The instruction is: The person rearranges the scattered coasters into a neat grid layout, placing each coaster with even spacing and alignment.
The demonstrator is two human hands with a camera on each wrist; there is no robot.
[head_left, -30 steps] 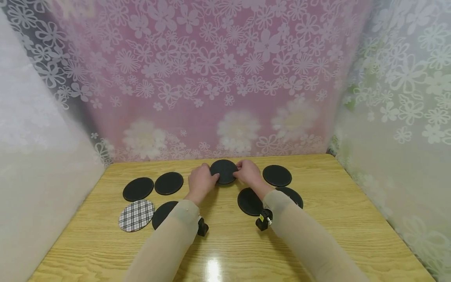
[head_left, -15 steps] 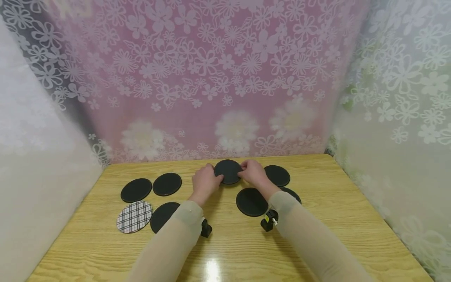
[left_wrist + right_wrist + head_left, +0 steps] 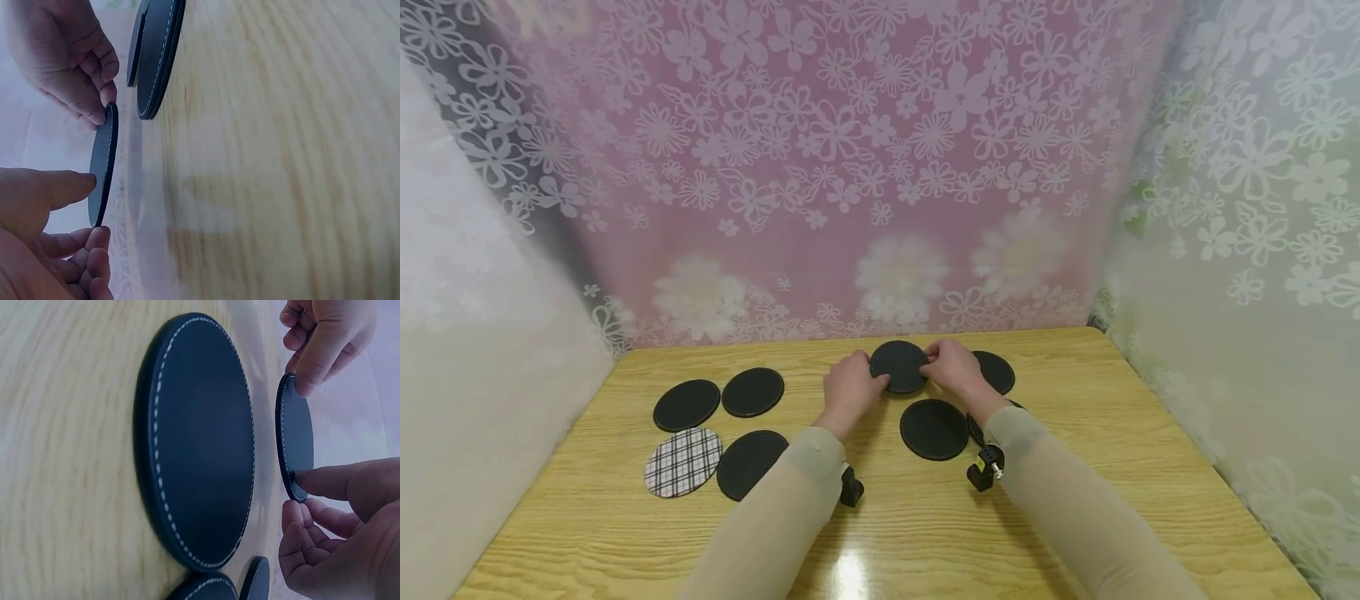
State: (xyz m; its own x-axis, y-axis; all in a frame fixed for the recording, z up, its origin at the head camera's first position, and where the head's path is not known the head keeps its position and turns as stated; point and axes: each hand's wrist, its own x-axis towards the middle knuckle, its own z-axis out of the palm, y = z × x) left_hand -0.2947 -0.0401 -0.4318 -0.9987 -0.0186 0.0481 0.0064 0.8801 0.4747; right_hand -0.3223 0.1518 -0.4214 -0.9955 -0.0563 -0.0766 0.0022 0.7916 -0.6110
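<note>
Both hands hold one round black coaster point(image 3: 898, 367) with white edge stitching, raised over the far part of the table. My left hand point(image 3: 853, 387) pinches its left edge, thumb on the dark face and fingers behind. At its right edge my right hand point(image 3: 955, 367) pinches likewise, as the right wrist view shows with the thumb point(image 3: 325, 481) on the face. Nearest below them lies a black coaster point(image 3: 935, 429). Two more are to its right: one coaster point(image 3: 996, 372) behind the right wrist, and another partly hidden by the right forearm.
On the left of the wooden table point(image 3: 880, 533) lie a plaid coaster point(image 3: 683, 462) and black coasters: a far-left one point(image 3: 687, 406), one beside it point(image 3: 752, 392), and a nearer one point(image 3: 748, 467) partly behind the left sleeve. A pink flowered curtain point(image 3: 820, 208) hangs behind the table.
Both hands and the held coaster have shifted a little to the right. The near coaster of the right group now shows fully, while the right arm covers more of the others.
</note>
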